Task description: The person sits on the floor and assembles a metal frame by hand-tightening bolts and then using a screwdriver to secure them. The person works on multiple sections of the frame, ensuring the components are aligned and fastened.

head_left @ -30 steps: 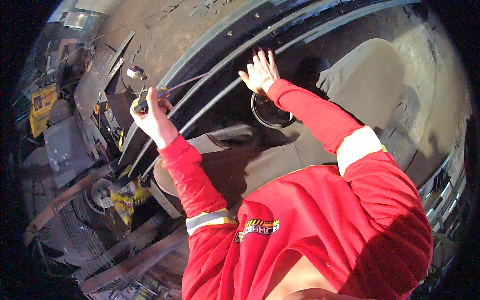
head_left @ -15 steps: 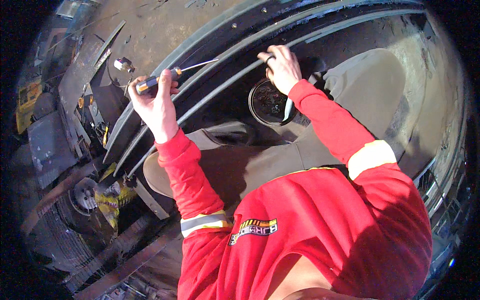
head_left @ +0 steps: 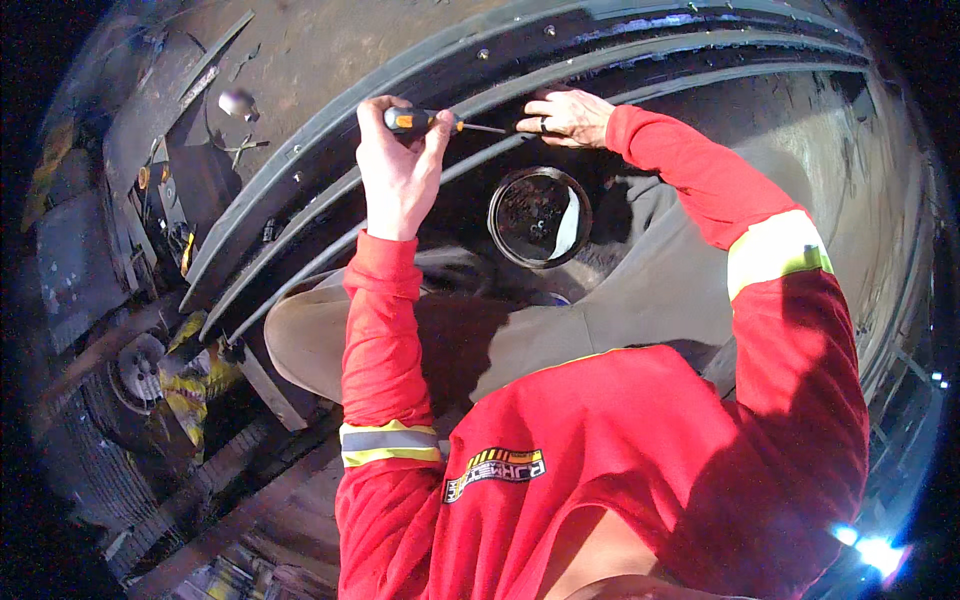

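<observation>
A screwdriver (head_left: 408,121) with a dark grey and orange handle is gripped in my left hand (head_left: 400,165). Its thin metal shaft points right, the tip close to the fingers of my right hand (head_left: 570,118). A ring shows on that hand. Its fingers are bent together at the nearer ridges of a long, dark, curved part (head_left: 330,200), and what lies under the fingertips is hidden. Several parallel ridges run along this part, with small bolts or studs in its far strip.
A round, dark-rimmed container (head_left: 497,235) with a pale piece inside stands between my legs (head_left: 440,325). A small whitish object (head_left: 237,104) lies on the dirty ground at the far left. Scrap, and a yellow crumpled piece (head_left: 190,385), fill the left side.
My left hand has moved right with the screwdriver, bringing its tip near my right hand. My right hand has turned, its fingers now pointing left. The view has shifted slightly.
</observation>
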The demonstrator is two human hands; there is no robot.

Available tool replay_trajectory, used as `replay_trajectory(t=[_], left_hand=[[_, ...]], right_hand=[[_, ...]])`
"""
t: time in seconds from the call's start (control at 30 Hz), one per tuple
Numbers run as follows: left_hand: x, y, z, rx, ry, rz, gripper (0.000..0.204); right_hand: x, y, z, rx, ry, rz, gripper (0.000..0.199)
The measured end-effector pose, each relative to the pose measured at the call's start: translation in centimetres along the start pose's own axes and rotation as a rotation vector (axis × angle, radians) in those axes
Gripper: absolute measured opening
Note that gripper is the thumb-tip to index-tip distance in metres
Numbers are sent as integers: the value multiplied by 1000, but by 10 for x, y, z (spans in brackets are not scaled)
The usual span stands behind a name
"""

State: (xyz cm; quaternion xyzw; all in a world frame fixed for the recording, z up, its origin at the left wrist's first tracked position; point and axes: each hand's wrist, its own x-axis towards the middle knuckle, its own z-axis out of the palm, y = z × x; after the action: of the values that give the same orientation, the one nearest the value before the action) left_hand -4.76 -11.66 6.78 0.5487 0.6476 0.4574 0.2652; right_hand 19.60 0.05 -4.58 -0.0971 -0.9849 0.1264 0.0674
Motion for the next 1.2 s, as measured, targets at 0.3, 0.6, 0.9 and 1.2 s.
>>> replay_trajectory(t=[0.3,0.6,0.9,1.2], left_hand=[[11,7,20,102,-5,11,37],[12,15,24,163,-10,1,39],[12,16,22,153,7,-34,38],[17,6,29,127,-13,-22,41]], right_hand=[[6,9,3,169,-96,-8,45],[7,10,3,251,-172,91,43],[15,10,0,321,-166,71,35],[12,18,15,304,-116,85,38]])
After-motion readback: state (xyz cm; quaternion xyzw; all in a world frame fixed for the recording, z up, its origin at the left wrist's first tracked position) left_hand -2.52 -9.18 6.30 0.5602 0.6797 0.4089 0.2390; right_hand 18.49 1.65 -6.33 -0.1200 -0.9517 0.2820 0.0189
